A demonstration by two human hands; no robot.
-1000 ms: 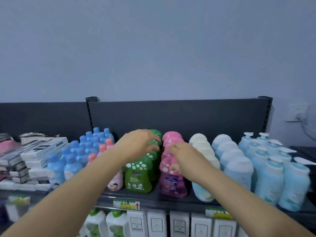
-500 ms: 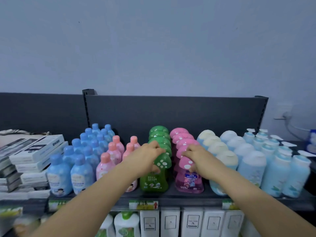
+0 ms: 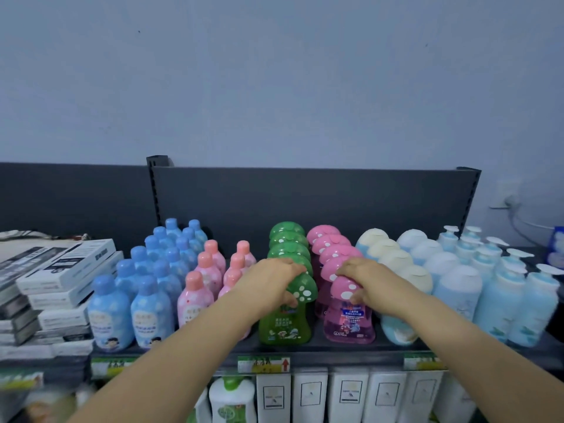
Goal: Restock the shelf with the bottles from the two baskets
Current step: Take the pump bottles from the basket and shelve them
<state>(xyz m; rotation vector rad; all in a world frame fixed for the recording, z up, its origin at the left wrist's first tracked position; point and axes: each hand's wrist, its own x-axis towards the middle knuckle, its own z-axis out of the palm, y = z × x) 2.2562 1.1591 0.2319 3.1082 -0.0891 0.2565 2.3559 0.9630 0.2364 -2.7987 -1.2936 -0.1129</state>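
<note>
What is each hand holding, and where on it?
The left hand grips the front green bottle by its mushroom cap; right hand, the front pink bottle by its cap.

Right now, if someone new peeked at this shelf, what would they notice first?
Probably the two hands in the middle: the left hand grips the front green mushroom bottle by its spotted cap, and the right hand grips the front pink mushroom bottle beside it. Around them stand colourful rows, with blue bottles to the left and pale pump bottles at the far right.
</note>
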